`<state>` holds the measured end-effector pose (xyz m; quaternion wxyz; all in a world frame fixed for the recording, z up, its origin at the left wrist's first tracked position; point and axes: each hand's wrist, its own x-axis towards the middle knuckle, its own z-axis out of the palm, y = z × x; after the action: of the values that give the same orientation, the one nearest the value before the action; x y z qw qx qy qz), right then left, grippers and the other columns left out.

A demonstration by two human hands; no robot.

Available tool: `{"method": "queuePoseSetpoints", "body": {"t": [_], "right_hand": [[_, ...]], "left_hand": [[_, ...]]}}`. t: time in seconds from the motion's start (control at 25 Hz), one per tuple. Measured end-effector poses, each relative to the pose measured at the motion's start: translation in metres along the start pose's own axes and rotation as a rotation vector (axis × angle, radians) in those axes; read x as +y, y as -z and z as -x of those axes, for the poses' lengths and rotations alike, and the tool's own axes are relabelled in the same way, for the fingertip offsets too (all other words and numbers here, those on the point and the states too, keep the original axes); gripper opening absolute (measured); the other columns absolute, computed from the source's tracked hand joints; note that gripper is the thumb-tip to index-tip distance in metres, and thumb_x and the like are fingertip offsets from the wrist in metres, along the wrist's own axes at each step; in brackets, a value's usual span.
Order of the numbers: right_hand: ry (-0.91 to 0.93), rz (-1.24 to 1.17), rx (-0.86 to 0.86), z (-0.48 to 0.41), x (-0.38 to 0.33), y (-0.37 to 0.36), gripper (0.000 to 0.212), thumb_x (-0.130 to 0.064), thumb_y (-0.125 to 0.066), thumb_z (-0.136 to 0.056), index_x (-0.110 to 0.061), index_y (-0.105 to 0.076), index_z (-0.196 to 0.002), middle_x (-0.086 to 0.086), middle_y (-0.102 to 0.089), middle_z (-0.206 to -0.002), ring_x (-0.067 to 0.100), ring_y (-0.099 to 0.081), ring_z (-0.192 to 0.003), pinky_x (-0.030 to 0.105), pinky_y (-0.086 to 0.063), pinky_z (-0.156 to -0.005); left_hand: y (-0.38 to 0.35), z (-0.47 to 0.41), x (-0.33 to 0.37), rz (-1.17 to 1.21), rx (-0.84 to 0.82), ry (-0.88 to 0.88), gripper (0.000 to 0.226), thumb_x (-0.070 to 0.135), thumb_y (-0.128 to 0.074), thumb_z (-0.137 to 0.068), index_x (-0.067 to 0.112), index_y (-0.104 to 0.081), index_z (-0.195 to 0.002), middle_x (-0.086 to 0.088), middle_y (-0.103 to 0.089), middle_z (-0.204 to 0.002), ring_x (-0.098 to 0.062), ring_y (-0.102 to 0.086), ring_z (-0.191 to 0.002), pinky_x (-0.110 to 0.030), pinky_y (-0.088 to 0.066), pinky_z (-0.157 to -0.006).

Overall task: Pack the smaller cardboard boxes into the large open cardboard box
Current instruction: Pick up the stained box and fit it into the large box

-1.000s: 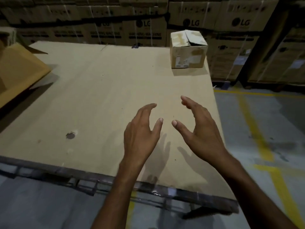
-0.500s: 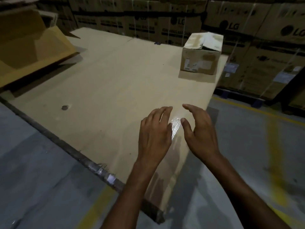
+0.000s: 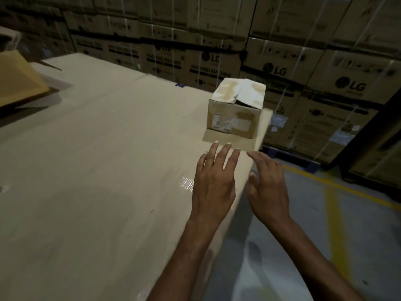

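Observation:
A small cardboard box with white, stained top flaps and labels on its front stands at the far right corner of a wide cardboard-covered platform. Part of the large open cardboard box shows at the left edge. My left hand reaches out over the platform with fingers spread, its fingertips a short way in front of the small box. Beside it, over the platform's right edge, my right hand is stretched forward with relaxed fingers. Both hands hold nothing.
Stacked LG washing-machine cartons form a wall behind and to the right of the platform. Grey floor with yellow lines lies on the right.
Both hands have reached forward and now lie close in front of the small box. The view has come nearer to the platform's right corner, and the fingers have straightened.

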<state>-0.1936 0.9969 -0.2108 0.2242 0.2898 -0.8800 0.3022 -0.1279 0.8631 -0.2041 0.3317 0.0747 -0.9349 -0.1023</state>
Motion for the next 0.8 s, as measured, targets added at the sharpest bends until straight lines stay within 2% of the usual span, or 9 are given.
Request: {"method": "queuePoseSetpoints", "body": {"t": [0.16, 0.24, 0.32, 0.44, 0.56, 0.64, 0.72, 0.8], "right_hand": [[-0.028, -0.036, -0.071, -0.058, 0.042, -0.011, 0.052, -0.002, -0.063, -0.091, -0.02, -0.058, -0.139, 0.0, -0.055, -0.141, 0.023, -0.046, -0.129, 0.021, -0.028, -0.105], [-0.053, -0.064, -0.086, -0.093, 0.066, -0.023, 0.042, -0.013, -0.063, -0.096, -0.022, -0.06, -0.137, -0.002, -0.055, -0.141, 0.021, -0.045, -0.13, 0.018, -0.025, -0.103], [-0.068, -0.096, -0.088, -0.135, 0.093, -0.039, 0.037, -0.024, -0.062, -0.099, -0.024, -0.061, -0.137, -0.003, -0.055, -0.141, 0.021, -0.044, -0.131, 0.023, -0.029, -0.103], [-0.072, -0.118, -0.087, -0.203, 0.137, -0.069, 0.039, -0.035, -0.058, -0.101, -0.024, -0.061, -0.138, -0.001, -0.054, -0.143, 0.021, -0.041, -0.131, 0.037, -0.039, -0.106], [-0.137, -0.119, -0.106, -0.271, 0.177, -0.101, 0.042, -0.043, -0.053, -0.102, -0.027, -0.06, -0.14, 0.001, -0.049, -0.152, 0.024, -0.037, -0.137, 0.042, -0.037, -0.109], [-0.226, -0.107, -0.157, -0.306, 0.198, -0.124, 0.046, -0.051, -0.048, -0.103, -0.03, -0.058, -0.143, 0.005, -0.038, -0.161, 0.027, -0.029, -0.146, 0.046, -0.031, -0.115], [-0.304, -0.132, -0.248, -0.331, 0.215, -0.146, 0.053, -0.059, -0.043, -0.102, -0.034, -0.052, -0.148, 0.006, -0.018, -0.17, 0.029, -0.018, -0.153, 0.051, -0.023, -0.12], [-0.334, -0.214, -0.28, -0.34, 0.226, -0.164, 0.057, -0.061, -0.047, -0.1, -0.036, -0.047, -0.151, 0.003, 0.0, -0.172, 0.029, -0.016, -0.155, 0.046, -0.025, -0.121]], "left_hand": [[-0.033, -0.062, 0.001, 0.115, 0.01, 0.029, 0.052, 0.015, -0.068, -0.091, 0.02, -0.059, -0.141, -0.002, -0.055, -0.149, -0.025, -0.043, -0.145, -0.042, -0.037, -0.114], [-0.054, -0.1, -0.006, 0.179, -0.017, 0.081, 0.048, 0.021, -0.066, -0.093, 0.023, -0.059, -0.141, 0.002, -0.056, -0.147, -0.02, -0.045, -0.142, -0.04, -0.038, -0.114], [-0.082, -0.144, -0.015, 0.247, -0.073, 0.16, 0.046, 0.026, -0.064, -0.095, 0.026, -0.058, -0.14, 0.007, -0.055, -0.147, -0.015, -0.045, -0.139, -0.037, -0.038, -0.113], [-0.129, -0.213, -0.036, 0.325, -0.097, 0.229, 0.042, 0.029, -0.063, -0.097, 0.028, -0.059, -0.138, 0.008, -0.053, -0.147, -0.013, -0.047, -0.134, -0.037, -0.038, -0.11], [-0.182, -0.284, -0.055, 0.282, -0.135, 0.326, 0.039, 0.033, -0.058, -0.1, 0.029, -0.058, -0.138, 0.005, -0.049, -0.151, -0.018, -0.043, -0.139, -0.04, -0.035, -0.113], [-0.216, -0.325, -0.069, 0.208, -0.175, 0.42, 0.042, 0.041, -0.052, -0.103, 0.029, -0.053, -0.144, 0.001, -0.042, -0.158, -0.021, -0.036, -0.145, -0.044, -0.03, -0.116], [-0.248, -0.359, -0.085, 0.138, -0.24, 0.538, 0.054, 0.048, -0.047, -0.103, 0.026, -0.041, -0.152, -0.005, -0.034, -0.163, -0.026, -0.029, -0.149, -0.048, -0.025, -0.117], [-0.269, -0.376, -0.103, 0.124, -0.297, 0.667, 0.069, 0.055, -0.051, -0.099, 0.022, -0.032, -0.156, -0.007, -0.031, -0.163, -0.03, -0.028, -0.148, -0.052, -0.028, -0.116]]}}
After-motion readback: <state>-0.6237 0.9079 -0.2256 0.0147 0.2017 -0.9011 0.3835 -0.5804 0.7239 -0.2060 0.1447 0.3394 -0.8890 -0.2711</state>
